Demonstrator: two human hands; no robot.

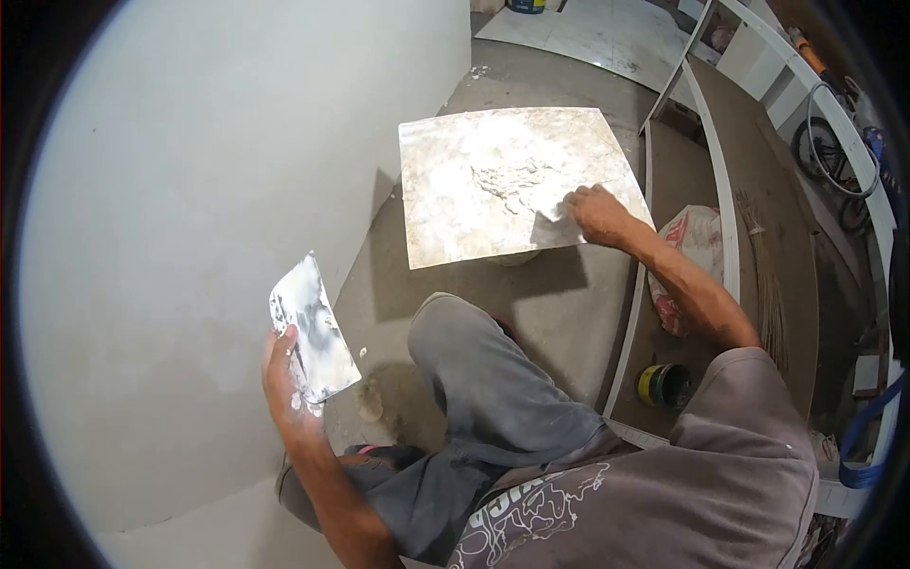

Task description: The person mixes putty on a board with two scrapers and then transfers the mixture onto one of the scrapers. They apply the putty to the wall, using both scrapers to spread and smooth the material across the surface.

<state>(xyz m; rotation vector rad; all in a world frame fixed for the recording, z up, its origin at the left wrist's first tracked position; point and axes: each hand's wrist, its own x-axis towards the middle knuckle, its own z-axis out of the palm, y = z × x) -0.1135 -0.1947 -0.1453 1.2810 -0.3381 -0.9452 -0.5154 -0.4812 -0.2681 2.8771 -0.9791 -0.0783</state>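
My left hand (pixel 282 379) is closed on the edge of a flat, putty-smeared scraper plate (pixel 318 327), held upright near the wall. White residue marks the fingers and wrist. At the front right of a pale board (pixel 436 228), my right hand (pixel 592 213) is closed around what looks like a small scraper (pixel 555 228). Its blade lies against the board, and the fingers hide its handle. A lumpy patch of white putty (pixel 512 182) is spread over the middle of the board, just left of my right hand.
A pale wall (pixel 209 190) rises along the left side. Under the board is a partly hidden support on the concrete floor (pixel 607 322). To the right, a white frame (pixel 725 218) borders a brown panel with a sack (pixel 697 247), a yellow-and-black can (pixel 664 386) and thin rods (pixel 761 256).
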